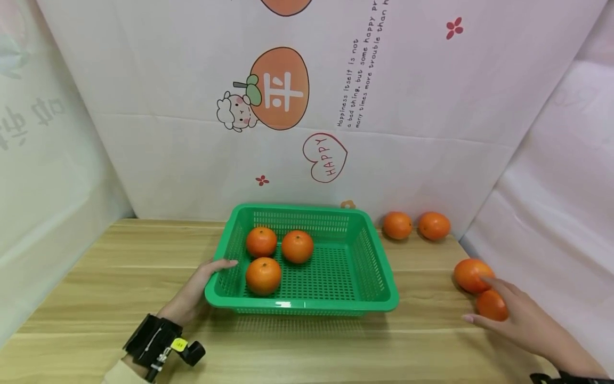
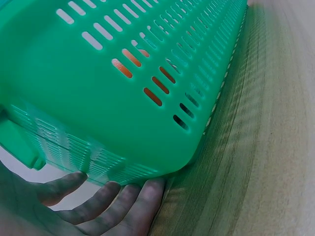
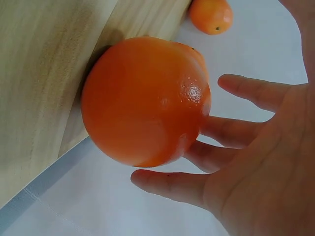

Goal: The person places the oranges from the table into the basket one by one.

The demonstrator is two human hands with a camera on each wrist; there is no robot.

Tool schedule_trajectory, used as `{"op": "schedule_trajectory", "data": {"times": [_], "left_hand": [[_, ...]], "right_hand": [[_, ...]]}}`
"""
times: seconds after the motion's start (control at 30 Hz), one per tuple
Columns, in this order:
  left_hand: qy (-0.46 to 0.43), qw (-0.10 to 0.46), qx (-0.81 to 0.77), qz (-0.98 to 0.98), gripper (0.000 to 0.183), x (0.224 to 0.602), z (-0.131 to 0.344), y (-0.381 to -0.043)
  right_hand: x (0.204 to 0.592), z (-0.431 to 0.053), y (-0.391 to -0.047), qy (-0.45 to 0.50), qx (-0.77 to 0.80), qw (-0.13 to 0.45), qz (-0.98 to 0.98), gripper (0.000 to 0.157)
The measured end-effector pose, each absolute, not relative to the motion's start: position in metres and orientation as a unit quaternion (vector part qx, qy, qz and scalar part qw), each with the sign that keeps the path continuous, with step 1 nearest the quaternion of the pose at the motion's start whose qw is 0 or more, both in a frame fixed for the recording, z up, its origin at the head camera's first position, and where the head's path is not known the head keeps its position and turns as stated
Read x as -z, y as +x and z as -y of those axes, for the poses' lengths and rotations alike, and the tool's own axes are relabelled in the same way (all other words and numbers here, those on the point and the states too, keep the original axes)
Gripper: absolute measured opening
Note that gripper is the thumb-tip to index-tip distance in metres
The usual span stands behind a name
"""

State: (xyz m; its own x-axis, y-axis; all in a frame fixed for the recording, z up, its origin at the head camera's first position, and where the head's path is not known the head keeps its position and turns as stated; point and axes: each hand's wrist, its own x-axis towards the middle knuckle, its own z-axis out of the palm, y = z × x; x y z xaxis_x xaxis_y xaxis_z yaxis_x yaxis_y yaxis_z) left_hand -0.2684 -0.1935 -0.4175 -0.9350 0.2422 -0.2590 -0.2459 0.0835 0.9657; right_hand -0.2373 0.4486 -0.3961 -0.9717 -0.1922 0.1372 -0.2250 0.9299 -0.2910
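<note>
A green plastic basket [image 1: 307,305] stands on the table, with three oranges [image 1: 263,277] in its left half. My left hand [image 1: 195,288] grips the basket's left side, thumb over the rim; in the left wrist view its fingers [image 2: 106,199] lie against the outer wall. At the right, my right hand [image 1: 523,320] is around the nearer orange [image 1: 491,305], fingers spread and not closed on it. Its fingertips reach a second orange [image 1: 472,274] just behind. The right wrist view has the nearer orange [image 3: 145,103] large in front of the fingers.
Two more oranges [image 1: 397,225] sit at the back right of the wooden table [image 1: 422,341], near the printed white backdrop [image 1: 408,176]. White cloth [image 1: 551,213] hangs along the right side.
</note>
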Motion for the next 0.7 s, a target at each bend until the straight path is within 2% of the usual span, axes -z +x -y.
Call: {"op": "schedule_trajectory", "data": {"times": [0.37,0.57,0.7], "left_hand": [[0.005,0.183,-0.675,-0.714,0.082,0.4191,0.1930,-0.2682],[0.005,0.182,-0.673,-0.717,0.082,0.4192,0.1936,-0.2685],[0.007,0.183,-0.674,-0.716,0.082,0.4188,0.1945,-0.2682]], "right_hand": [[0.3970,-0.4500,-0.2377,0.110,-0.119,0.059,0.985,0.096],[0.3989,-0.4527,-0.2414,0.072,-0.080,0.016,0.994,0.101],[0.4039,-0.4564,-0.2429,0.052,-0.067,-0.011,0.996,0.096]]}}
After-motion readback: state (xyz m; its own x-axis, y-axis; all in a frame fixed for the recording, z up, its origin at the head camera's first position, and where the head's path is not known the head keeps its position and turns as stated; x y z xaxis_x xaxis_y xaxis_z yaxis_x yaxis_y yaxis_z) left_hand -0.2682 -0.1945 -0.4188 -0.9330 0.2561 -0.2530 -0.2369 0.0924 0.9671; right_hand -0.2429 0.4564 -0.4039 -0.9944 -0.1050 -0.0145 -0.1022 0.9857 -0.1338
